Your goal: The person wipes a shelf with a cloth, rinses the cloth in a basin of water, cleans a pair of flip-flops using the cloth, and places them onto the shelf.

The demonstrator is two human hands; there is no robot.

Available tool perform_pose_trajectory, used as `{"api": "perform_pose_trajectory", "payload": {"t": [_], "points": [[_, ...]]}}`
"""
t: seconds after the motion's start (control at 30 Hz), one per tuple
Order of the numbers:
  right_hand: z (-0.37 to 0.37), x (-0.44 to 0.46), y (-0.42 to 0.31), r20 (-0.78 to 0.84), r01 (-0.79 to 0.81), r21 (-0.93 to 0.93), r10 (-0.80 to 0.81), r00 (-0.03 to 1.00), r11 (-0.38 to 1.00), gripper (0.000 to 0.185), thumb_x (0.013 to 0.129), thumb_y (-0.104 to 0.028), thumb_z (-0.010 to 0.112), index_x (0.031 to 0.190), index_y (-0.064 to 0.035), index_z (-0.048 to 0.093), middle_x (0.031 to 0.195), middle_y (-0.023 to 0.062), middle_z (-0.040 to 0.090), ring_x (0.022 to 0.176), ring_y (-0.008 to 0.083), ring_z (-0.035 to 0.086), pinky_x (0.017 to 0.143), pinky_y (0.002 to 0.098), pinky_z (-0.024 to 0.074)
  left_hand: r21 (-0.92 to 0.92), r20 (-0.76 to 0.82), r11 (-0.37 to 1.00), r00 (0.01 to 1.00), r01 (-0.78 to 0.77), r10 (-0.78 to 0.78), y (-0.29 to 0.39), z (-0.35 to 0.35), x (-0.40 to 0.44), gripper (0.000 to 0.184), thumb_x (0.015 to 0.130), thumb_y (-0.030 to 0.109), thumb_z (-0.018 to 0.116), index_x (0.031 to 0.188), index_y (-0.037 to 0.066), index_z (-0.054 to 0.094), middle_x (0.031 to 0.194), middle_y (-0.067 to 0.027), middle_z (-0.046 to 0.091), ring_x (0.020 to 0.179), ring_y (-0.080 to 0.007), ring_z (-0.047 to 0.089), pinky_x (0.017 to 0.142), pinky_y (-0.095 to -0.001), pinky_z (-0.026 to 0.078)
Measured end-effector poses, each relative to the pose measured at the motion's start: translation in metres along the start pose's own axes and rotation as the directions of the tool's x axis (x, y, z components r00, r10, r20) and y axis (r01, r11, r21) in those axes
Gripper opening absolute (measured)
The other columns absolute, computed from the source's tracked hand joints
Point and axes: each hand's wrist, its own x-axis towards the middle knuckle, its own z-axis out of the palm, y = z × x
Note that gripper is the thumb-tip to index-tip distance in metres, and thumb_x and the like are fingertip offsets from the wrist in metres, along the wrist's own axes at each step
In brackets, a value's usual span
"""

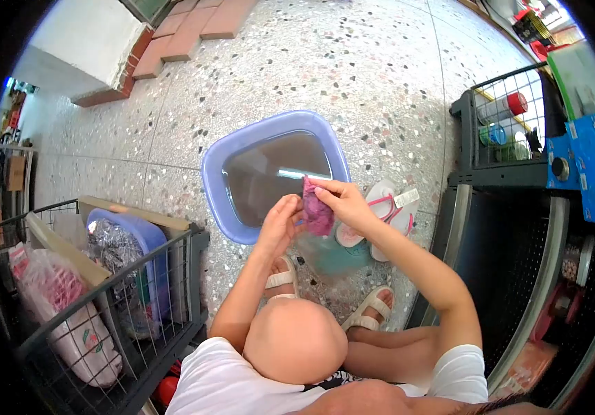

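Ahead, floor [297,69] past basin rim [212,181]; cloth [319,216] in right hand [348,204], left hand's [279,227] hold unclear.

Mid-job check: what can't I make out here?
All in the head view:
- Basin bottom: hidden by murky water.
- Some right hand fingers: hidden by the hand itself and the purple item.
- Left hand contact with that item: unclear, fingertips partly covered.
- Teal thing: blurred.
- Label print: too small.
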Motion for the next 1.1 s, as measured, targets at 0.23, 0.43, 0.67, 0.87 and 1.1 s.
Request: {"api": "perform_pose_trajectory", "payload": {"t": [0.23,0.43,0.67,0.87,1.1], "points": [[0.032,0.071,0.046,-0.12,-0.054,-0.017,0.052,0.991,0.998,0.029,0.093,-0.016,0.057,0.117,-0.0026,0.063,0.103,0.0098,0.07,0.09,0.0104,0.062,0.08,0.0267,0.0476,0.261,-0.28,0.963,0.949,-0.07,0.145,0.021,-0.049,0.038,0.02,0.096,0.023,0.053,0.105,0.006,0.059,0.098,-0.0007,0.063,0.09,-0.0107,0.06,0.079,-0.0279,0.049],[0.042,0.111,0.087,-0.25,-0.095,-0.563,-0.059,0.966,0.821,0.024,0.087,-0.016,0.058,0.104,0.0005,0.064,0.093,0.0169,0.068,0.088,0.0392,0.062,0.08,0.0442,0.0482,0.316,-0.524,0.938,0.797,-0.146,0.3,0.006,-0.128,0.095,0.025,0.097,0.02,0.051,0.113,0.001,0.054,0.104,-0.0073,0.062,0.093,-0.0143,0.06,0.085,-0.0314,0.048],[0.065,0.137,0.115,-0.199,-0.038,-0.764,-0.179,0.963,0.645,0.071,0.077,-0.019,0.071,0.136,-0.0029,0.034,0.121,0.0287,0.046,0.104,0.0464,0.051,0.093,0.0474,0.043,0.79,-0.463,0.607,0.732,0.086,0.5,-0.005,-0.149,0.119,0.057,0.081,0.024,0.067,0.122,-0.009,0.045,0.119,-0.024,0.056,0.107,-0.0295,0.057,0.093,-0.0356,0.042],[0.056,0.153,0.124,-0.193,-0.099,-0.753,-0.074,0.979,0.651,0.041,0.074,-0.001,0.055,0.115,-0.0029,0.05,0.1,0.0266,0.061,0.095,0.0466,0.058,0.08,0.0511,0.0491,0.451,-0.659,0.877,0.6,-0.167,0.453,-0.008,-0.183,0.135,0.03,0.085,0.012,0.058,0.11,-0.004,0.055,0.106,-0.0172,0.062,0.097,-0.0246,0.059,0.085,-0.0354,0.044],[0.079,0.155,0.139,-0.471,-0.144,-0.404,-0.07,0.879,0.903,0.037,0.082,-0.018,0.06,0.114,0.0006,0.057,0.103,0.0268,0.062,0.096,0.0407,0.06,0.084,0.0465,0.0462,-0.164,-0.528,0.986,0.846,-0.019,-0.072,0.014,-0.11,0.107,0.035,0.093,0.031,0.051,0.12,0.008,0.051,0.114,-0.0092,0.059,0.1,-0.0233,0.059,0.086,-0.0421,0.048]]}}
